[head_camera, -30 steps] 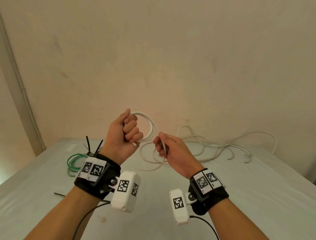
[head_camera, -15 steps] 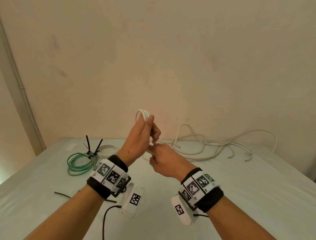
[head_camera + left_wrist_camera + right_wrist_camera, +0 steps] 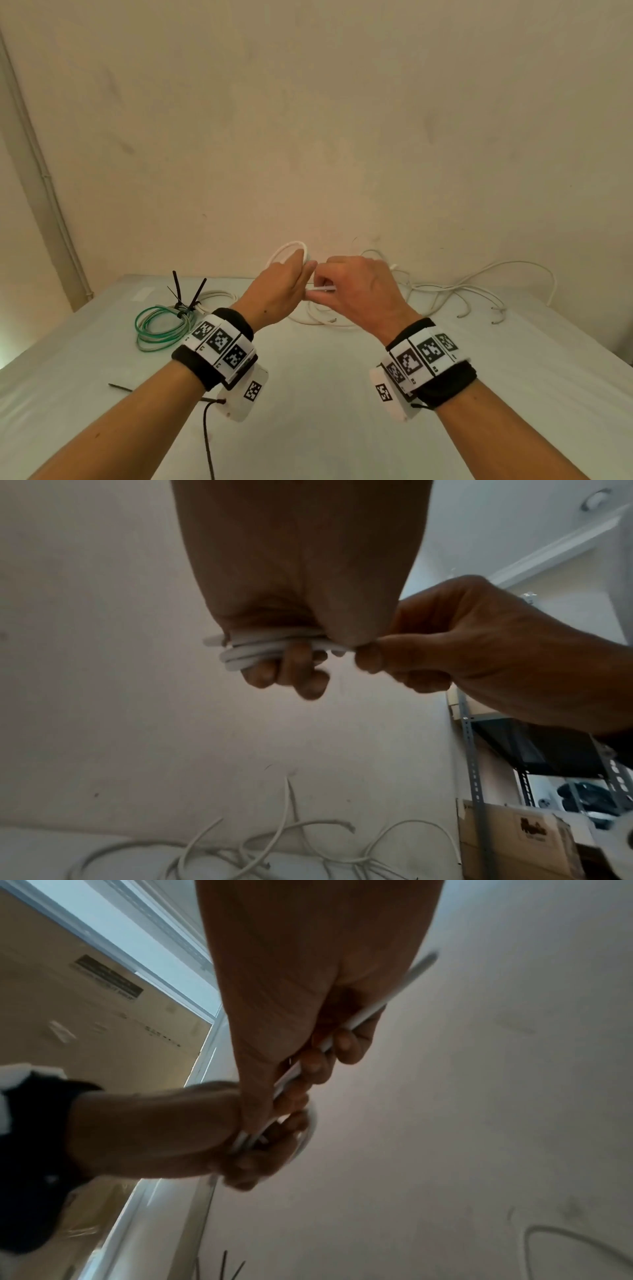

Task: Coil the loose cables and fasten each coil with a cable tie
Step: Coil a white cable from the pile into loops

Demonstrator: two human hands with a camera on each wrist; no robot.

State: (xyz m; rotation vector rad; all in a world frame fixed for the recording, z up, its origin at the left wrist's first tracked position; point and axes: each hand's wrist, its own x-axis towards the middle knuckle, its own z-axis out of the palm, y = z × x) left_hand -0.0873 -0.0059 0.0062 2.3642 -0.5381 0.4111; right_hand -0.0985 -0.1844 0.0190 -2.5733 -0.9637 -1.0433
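My left hand (image 3: 284, 287) holds a small coil of white cable (image 3: 286, 251) up above the table, fingers curled round several turns of the coil (image 3: 253, 649). My right hand (image 3: 356, 287) meets it from the right and grips the running strand of the same white cable (image 3: 359, 1020), which passes through its curled fingers toward the coil. A short white cable end (image 3: 322, 290) sticks out between the two hands. More loose white cable (image 3: 445, 287) lies tangled along the wall at the back right. Black cable ties (image 3: 191, 294) stand up at the green coil.
A green and white coil (image 3: 161, 325), tied, lies at the back left of the pale table (image 3: 342, 411). One loose black tie (image 3: 120, 388) lies near my left forearm. A wall closes the back. Metal shelving and a cardboard box (image 3: 514, 837) stand to the right.
My hands came together and lowered a little; the left hand turned palm away with the coil, and the right hand brought the strand across to it.
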